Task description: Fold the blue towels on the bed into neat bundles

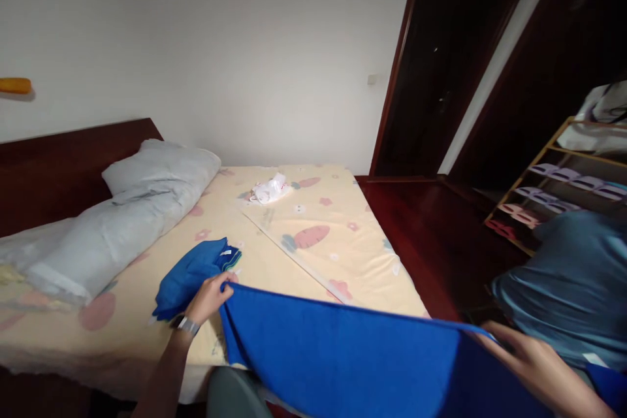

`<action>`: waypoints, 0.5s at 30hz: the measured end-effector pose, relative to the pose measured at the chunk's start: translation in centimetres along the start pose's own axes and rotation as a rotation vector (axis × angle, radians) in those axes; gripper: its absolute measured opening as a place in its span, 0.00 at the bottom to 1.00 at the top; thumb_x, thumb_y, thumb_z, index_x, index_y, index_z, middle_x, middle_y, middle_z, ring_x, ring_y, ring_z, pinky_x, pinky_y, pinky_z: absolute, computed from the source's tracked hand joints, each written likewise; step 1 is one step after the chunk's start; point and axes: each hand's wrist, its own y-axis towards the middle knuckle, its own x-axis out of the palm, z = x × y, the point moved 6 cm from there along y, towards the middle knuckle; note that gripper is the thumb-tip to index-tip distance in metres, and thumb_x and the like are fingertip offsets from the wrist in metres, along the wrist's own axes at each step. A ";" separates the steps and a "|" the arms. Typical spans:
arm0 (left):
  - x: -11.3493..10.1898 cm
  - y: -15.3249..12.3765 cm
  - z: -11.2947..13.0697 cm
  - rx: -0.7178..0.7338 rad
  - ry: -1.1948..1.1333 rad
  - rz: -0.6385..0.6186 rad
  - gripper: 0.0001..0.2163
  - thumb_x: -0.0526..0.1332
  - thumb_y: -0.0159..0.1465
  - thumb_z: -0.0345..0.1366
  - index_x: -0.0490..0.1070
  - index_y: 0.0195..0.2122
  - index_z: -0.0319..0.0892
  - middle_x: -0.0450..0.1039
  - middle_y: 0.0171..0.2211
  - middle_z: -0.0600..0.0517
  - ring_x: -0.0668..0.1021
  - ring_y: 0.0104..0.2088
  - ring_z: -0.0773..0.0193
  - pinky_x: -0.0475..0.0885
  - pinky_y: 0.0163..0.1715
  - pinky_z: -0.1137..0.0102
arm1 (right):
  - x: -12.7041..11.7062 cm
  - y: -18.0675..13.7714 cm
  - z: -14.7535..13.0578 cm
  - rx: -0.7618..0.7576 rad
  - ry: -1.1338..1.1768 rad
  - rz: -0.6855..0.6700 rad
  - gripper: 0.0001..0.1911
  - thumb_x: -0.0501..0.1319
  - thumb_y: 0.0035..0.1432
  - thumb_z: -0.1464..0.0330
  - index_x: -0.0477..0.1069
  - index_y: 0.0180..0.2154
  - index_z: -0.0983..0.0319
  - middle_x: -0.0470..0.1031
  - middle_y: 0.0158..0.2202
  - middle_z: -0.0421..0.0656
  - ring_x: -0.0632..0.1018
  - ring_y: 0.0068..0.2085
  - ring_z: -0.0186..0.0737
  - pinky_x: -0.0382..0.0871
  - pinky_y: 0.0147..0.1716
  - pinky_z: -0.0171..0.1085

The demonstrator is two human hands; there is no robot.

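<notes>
A large blue towel (337, 346) hangs stretched between my two hands along its upper edge, over the near side of the bed. My left hand (211, 297), with a watch on its wrist, pinches the towel's left corner. At the other end, my right hand (522, 353) is closed on the upper edge near the right; its fingers are partly hidden and slightly blurred. Just beyond my left hand, a folded stack of blue towels (193, 271) lies on the bed, with a white label and green edging showing.
The bed (313, 209) has a cream sheet with carrots. A grey quilt (132, 228) lies left and a crumpled white bag (270, 189) farther back. At right are a shoe rack (563, 144) with slippers and a teal fabric-covered shape (563, 281). A dark door (441, 72) stands behind.
</notes>
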 end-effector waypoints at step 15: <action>-19.8 -0.5 8.1 0.112 0.086 1.352 0.13 0.55 0.65 0.35 0.78 0.36 0.37 0.80 0.33 0.46 0.80 0.35 0.61 0.76 0.40 0.66 | -6.3 18.5 -13.5 -0.406 -0.233 0.350 0.29 0.46 0.70 0.51 0.78 0.49 0.60 0.77 0.50 0.55 0.78 0.47 0.51 0.73 0.43 0.45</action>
